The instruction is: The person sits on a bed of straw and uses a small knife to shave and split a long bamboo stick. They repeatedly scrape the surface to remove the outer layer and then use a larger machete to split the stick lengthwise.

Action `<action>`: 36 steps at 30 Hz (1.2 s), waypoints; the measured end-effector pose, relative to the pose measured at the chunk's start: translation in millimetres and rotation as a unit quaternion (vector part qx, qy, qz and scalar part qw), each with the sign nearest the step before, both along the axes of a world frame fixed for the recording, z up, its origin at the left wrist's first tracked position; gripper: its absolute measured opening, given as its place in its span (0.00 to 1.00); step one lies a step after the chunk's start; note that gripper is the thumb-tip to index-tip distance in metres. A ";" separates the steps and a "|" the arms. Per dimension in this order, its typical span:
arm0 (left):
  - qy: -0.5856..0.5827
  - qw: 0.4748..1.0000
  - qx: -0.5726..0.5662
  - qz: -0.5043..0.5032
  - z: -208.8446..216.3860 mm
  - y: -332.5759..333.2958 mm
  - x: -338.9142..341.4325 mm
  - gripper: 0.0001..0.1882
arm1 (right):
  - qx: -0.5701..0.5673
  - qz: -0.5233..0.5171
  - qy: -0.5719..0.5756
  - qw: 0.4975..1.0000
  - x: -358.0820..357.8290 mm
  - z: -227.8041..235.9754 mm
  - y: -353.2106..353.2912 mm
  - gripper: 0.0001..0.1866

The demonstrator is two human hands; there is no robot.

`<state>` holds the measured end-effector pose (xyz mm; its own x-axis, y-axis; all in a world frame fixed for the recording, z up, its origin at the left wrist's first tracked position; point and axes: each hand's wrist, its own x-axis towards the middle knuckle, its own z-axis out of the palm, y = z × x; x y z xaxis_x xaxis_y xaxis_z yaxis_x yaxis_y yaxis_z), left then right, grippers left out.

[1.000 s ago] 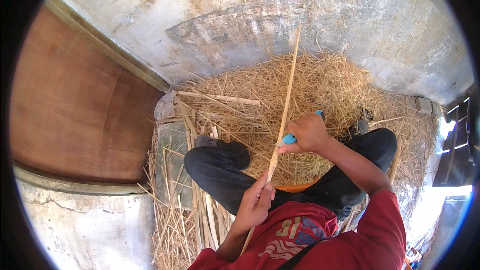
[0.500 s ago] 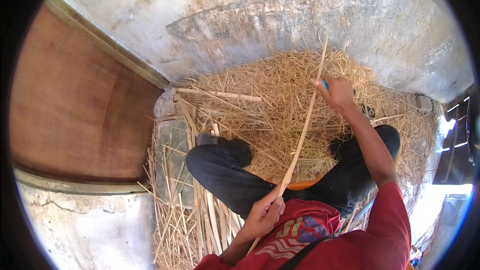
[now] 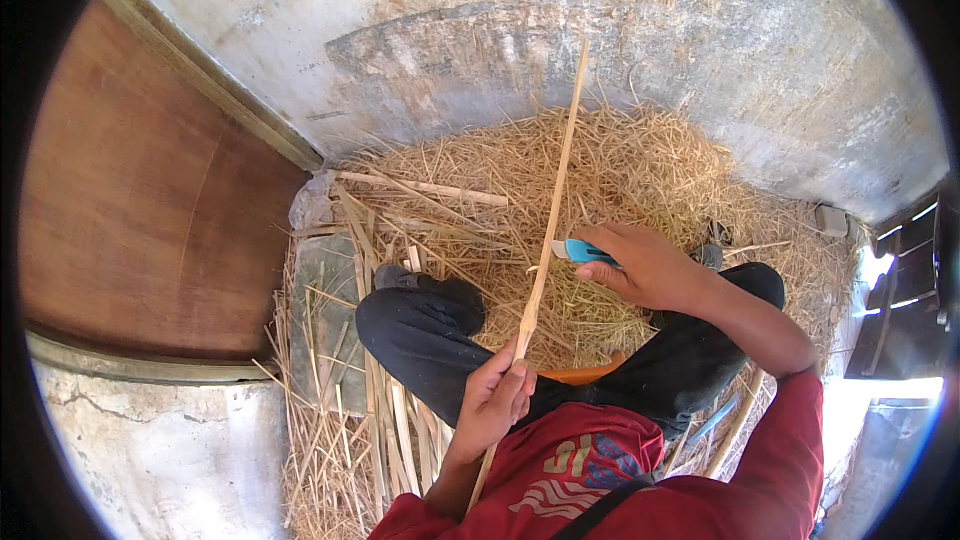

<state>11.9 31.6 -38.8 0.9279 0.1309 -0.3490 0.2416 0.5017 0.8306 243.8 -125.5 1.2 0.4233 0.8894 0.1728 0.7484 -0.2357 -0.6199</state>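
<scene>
My left hand (image 3: 491,402) is closed around the lower part of a long, pale bamboo strip (image 3: 561,180). The strip slants up and away from my lap, its far end in front of the wall. In my right hand (image 3: 645,265) is a blue utility knife (image 3: 585,251), gripped with the blade pointing left. The blade (image 3: 559,250) meets the strip's right edge about midway along, or lies very close to it. A small curl of shaving (image 3: 533,269) stands off the strip's left side just below the blade.
A thick heap of shavings (image 3: 640,160) lies before my crossed legs, up against the stained wall (image 3: 700,60). Several split bamboo strips (image 3: 400,430) lie on my left beside a grey slab (image 3: 325,320). Farther left is a brown wooden panel (image 3: 150,200). Something orange (image 3: 575,375) shows beneath me.
My right hand has come down and left with the knife, from near the strip's far end to its middle. The strip now stands more upright, its tip farther left.
</scene>
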 end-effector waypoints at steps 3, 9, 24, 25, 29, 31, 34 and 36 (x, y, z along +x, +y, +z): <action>-0.006 1.000 0.011 0.014 5.7 0.9 4.4 0.25 | -0.049 0.009 -0.032 0.998 10.0 0.4 5.0 0.25; 0.000 0.998 0.046 0.037 11.6 5.4 14.2 0.25 | -0.122 0.016 -0.189 0.974 7.4 11.9 18.3 0.30; 0.015 0.990 0.144 0.000 16.8 -13.3 36.6 0.25 | -0.045 -0.152 -0.171 0.972 63.3 -51.5 18.3 0.37; 0.025 0.991 0.132 0.003 19.4 -17.0 36.7 0.25 | -0.078 -0.119 -0.151 0.978 54.8 -52.6 16.5 0.37; 0.035 0.999 0.028 0.021 27.2 -15.8 36.9 0.26 | -0.082 -0.042 -0.147 0.985 21.1 -40.4 11.7 0.40; 0.019 0.999 -0.024 0.028 25.0 -18.6 40.6 0.26 | -0.066 -0.086 -0.136 0.985 31.3 -49.2 10.1 0.42; 0.021 0.998 -0.051 0.024 24.1 -20.9 32.5 0.26 | -0.095 -0.160 -0.110 0.976 64.0 -47.5 11.1 0.41; 0.016 0.999 -0.021 0.021 24.9 -17.8 30.3 0.26 | -0.115 -0.072 -0.153 0.979 27.5 -45.2 15.7 0.39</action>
<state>42.3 13.8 -13.9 0.9105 0.1541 -0.3837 0.2453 0.5458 0.8012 271.3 -109.8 -44.0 0.5071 0.8544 0.1130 0.8393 -0.4598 -0.2900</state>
